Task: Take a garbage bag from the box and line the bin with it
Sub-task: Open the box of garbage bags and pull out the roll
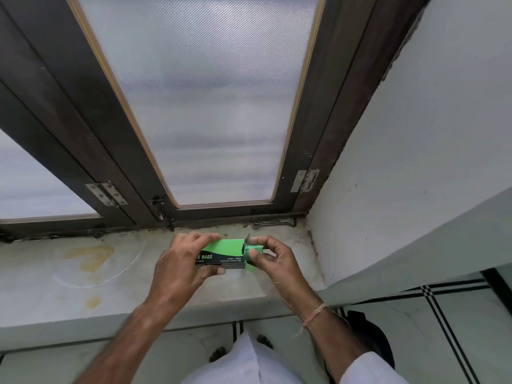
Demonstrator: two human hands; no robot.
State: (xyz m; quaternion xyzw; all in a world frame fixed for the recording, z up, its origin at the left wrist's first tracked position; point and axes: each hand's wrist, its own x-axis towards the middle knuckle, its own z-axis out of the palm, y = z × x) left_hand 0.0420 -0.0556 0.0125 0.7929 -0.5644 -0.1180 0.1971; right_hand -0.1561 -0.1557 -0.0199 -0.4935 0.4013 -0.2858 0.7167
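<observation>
The garbage bag box (221, 252) was held just above the stained window sill (83, 278), left hand (180, 270) clamped around its left end, right hand (273, 259) pinching a green bag roll (253, 249) at its open right end.

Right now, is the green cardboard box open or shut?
Open: the green cardboard box has its end flap lifted, with a green roll sticking out.

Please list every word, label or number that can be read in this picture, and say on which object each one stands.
"BAGS": white capitals on the dark band of the green box, held by the left hand; the fingers hide the word before it, apart from what looks like an "E".
Smaller white lines under and beside it on the box: too small and blurred to read.
Nothing else carries text.
</observation>
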